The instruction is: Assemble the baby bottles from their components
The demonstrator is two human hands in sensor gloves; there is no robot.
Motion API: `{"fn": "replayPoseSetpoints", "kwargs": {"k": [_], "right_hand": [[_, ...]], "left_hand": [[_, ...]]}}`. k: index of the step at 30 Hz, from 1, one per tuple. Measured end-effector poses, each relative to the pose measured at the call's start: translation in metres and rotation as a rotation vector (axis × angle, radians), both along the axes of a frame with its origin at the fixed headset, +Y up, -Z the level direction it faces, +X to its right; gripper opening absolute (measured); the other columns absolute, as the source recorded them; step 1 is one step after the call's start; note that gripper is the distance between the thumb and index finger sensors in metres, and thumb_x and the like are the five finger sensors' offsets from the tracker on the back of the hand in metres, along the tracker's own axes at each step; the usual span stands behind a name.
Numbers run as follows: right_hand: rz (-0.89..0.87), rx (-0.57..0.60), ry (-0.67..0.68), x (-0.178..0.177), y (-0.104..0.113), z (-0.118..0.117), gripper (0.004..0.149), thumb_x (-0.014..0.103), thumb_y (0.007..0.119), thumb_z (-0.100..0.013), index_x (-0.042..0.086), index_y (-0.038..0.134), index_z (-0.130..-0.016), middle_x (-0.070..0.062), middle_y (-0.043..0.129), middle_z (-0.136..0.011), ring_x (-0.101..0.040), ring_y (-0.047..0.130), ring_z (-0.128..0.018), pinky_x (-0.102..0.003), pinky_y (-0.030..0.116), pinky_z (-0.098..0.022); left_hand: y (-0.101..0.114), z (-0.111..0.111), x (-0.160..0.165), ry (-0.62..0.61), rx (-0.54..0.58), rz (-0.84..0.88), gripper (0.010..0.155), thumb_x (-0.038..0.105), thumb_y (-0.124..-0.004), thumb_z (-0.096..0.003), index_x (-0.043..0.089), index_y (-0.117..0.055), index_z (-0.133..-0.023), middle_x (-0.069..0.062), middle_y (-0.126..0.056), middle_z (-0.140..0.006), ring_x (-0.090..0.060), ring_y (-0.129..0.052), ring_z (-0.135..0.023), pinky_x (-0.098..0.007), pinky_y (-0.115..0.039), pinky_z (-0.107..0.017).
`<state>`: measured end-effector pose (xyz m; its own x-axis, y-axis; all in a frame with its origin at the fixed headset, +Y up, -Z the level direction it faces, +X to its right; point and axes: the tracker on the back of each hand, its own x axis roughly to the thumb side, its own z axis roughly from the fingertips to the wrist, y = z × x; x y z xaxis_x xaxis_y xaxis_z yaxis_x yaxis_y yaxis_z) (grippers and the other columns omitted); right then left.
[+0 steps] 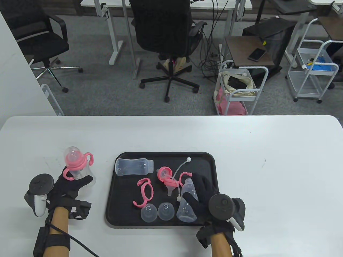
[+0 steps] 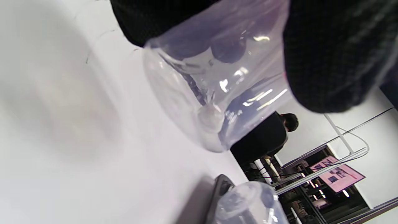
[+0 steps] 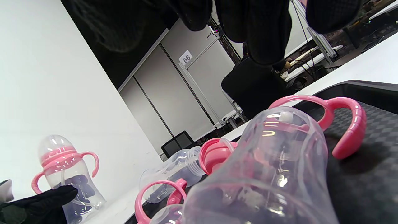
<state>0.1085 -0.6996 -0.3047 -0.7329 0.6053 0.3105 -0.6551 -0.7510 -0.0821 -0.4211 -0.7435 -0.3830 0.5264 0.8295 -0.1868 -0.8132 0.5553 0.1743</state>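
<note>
An assembled baby bottle with pink handles and a clear cap stands on the white table left of the tray. My left hand grips its lower body; its fingers wrap the clear base. My right hand hovers open over a clear bottle body lying in the black tray, thumb beside it and fingers spread above it. In the tray lie another clear bottle body, a pink handle ring, a pink collar with nipple, a straw and two clear caps.
A second pink handle ring lies partly under my right fingers. The tray sits mid-table on the white table. Office chairs, desks and carts stand beyond the far edge.
</note>
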Motion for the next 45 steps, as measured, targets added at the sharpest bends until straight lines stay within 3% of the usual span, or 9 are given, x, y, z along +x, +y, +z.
{"fn": "replayPoseSetpoints", "kwargs": {"k": [10,19,25,39,45], "right_hand": [[0.033,0.005,-0.043,0.004,0.001,0.000,0.074,0.050,0.074,-0.060,0.010,0.048,-0.115,-0.029,0.052,-0.113,-0.051,0.073,-0.094,-0.076,0.055,-0.066],[0.038,0.002,-0.043,0.004,0.001,0.000,0.073,0.050,0.074,-0.060,0.010,0.049,-0.115,-0.029,0.052,-0.113,-0.052,0.073,-0.094,-0.076,0.055,-0.066],[0.038,0.000,-0.043,0.004,0.001,0.000,0.073,0.050,0.074,-0.060,0.009,0.048,-0.115,-0.029,0.053,-0.113,-0.051,0.073,-0.093,-0.076,0.055,-0.066],[0.022,0.001,-0.033,0.003,-0.001,-0.001,0.074,0.050,0.074,-0.060,0.008,0.048,-0.115,-0.029,0.053,-0.113,-0.051,0.074,-0.093,-0.076,0.056,-0.066],[0.018,-0.005,-0.033,0.003,-0.001,-0.001,0.075,0.050,0.075,-0.060,0.008,0.047,-0.116,-0.030,0.052,-0.113,-0.052,0.073,-0.093,-0.076,0.055,-0.066]], "left_hand": [[-0.020,-0.026,-0.001,0.028,-0.067,-0.052,0.096,0.058,-0.101,-0.0301,0.046,-0.051,-0.110,0.015,-0.067,-0.114,-0.019,-0.075,-0.105,-0.044,-0.073,-0.077],[-0.029,-0.035,0.001,-0.008,-0.103,-0.114,0.097,0.057,-0.101,-0.0300,0.046,-0.048,-0.110,0.013,-0.066,-0.114,-0.019,-0.077,-0.106,-0.042,-0.075,-0.077],[-0.026,-0.033,0.003,-0.028,-0.105,-0.190,0.098,0.057,-0.099,-0.0324,0.044,-0.043,-0.112,0.014,-0.063,-0.115,-0.019,-0.076,-0.107,-0.041,-0.073,-0.078],[-0.027,-0.015,-0.002,-0.027,-0.161,-0.290,0.098,0.060,-0.094,-0.0361,0.042,-0.038,-0.114,0.014,-0.060,-0.119,-0.023,-0.071,-0.111,-0.053,-0.065,-0.078],[-0.026,0.002,-0.009,-0.043,-0.187,-0.301,0.104,0.062,-0.092,-0.0369,0.036,-0.031,-0.117,0.008,-0.053,-0.122,-0.029,-0.063,-0.114,-0.059,-0.058,-0.080]]}}
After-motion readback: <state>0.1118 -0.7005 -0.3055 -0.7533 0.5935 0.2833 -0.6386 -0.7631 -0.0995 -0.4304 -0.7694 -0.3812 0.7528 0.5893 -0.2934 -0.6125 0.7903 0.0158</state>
